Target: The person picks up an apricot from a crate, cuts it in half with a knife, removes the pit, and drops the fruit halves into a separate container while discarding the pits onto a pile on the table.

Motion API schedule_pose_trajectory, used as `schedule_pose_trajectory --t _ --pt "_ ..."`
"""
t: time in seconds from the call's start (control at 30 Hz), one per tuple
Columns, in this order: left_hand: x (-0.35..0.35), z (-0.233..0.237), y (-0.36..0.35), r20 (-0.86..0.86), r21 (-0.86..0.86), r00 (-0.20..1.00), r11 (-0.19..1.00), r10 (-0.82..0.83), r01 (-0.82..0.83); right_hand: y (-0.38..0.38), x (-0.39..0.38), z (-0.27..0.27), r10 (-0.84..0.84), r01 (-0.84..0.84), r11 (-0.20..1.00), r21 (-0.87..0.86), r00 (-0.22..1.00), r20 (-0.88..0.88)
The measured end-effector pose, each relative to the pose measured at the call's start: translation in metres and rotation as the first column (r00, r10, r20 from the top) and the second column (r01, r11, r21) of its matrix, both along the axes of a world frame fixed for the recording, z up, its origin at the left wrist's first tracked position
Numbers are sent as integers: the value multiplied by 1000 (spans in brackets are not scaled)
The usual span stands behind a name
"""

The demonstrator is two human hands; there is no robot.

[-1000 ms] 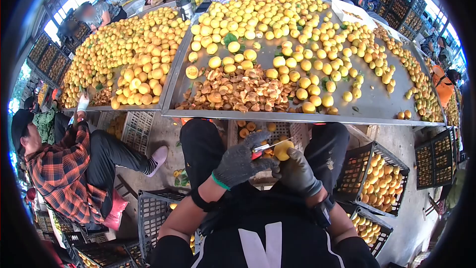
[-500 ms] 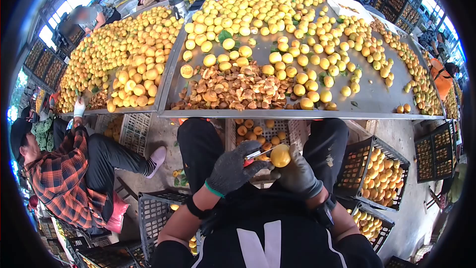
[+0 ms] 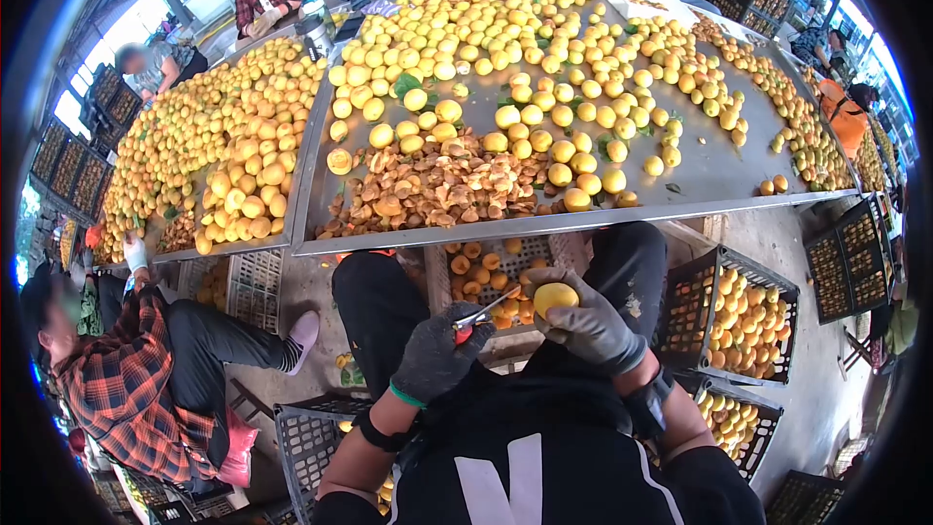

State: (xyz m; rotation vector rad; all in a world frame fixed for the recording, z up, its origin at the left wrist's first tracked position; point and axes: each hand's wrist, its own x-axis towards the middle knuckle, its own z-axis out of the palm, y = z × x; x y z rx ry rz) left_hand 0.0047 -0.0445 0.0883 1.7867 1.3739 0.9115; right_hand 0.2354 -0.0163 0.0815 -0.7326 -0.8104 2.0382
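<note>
"While the left hand (image 3: 434,355) is closed round a red-handled knife (image 3: 465,332), where is the fruit (image 3: 555,299)?"

"Grasped in the right hand (image 3: 603,331), just beside the blade, above the lap."

"What's around them?"

"A pale crate (image 3: 438,282) of fruit sits between the knees. The hands hide part of its near side, and the surface (image 3: 719,160) overhangs its far end."

"And on that surface?"

"Brownish pieces (image 3: 442,185) heaped by the near edge, whole yellow fruits (image 3: 466,29) behind them."

"Anything beside the legs?"

"A black crate (image 3: 684,316) of fruit by the right knee; a seated person in plaid (image 3: 126,369) off to the left."
</note>
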Motion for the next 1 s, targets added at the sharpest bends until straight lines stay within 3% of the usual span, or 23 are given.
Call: schedule_pose_trajectory --t 0.03,0.07,0.13,0.17,0.2,0.27,0.4,0.47,0.6,0.73,0.83,0.9,0.93,1.0 --pt "1 -2 0 -13 33 1000 999 -11 11 -5 -3 5 -81 61 990 125 983 166" --pt "2 -4 -1 -25 65 999 998 -21 22 -7 -3 3 -87 67 990 123 982 167" --pt "3 -13 -2 -58 114 998 992 -39 45 -8 -3 -2 -380 21 760 650 825 418" --pt "3 -16 -2 -92 164 995 985 -46 61 -12 -1 2 -266 68 880 470 891 369" --pt "4 -13 -3 -93 161 995 985 -47 62 -12 2 0 -265 69 882 466 891 369" --pt "7 -2 -5 -147 26 984 994 -103 108 -10 12 -2 50 -50 996 72 999 8" --pt "6 -17 -7 -229 93 958 976 -173 199 -22 -8 21 54 -57 989 135 998 30" --pt "9 -13 -10 -322 185 925 945 -201 270 -23 -8 11 -130 -34 866 499 948 291" --pt "14 -11 -14 -243 66 947 970 -211 234 -22 -6 17 -158 -122 773 622 913 376" --pt "19 -12 -19 -217 108 961 975 -169 196 -24 -6 19 -140 -171 779 603 890 433" --pt "21 -21 -24 -219 137 966 976 -138 170 -24 -11 19 -235 -123 686 717 895 378" --pt "24 -23 -26 -217 158 970 976 -111 147 -32 -13 15 -187 -29 828 559 927 326" --pt "27 -20 -28 -198 130 976 984 -92 119 -34 -17 14 -185 -31 829 559 927 326" --pt "32 -19 -29 -177 102 982 991 -68 86 -37 -26 13 -250 138 866 481 951 179"
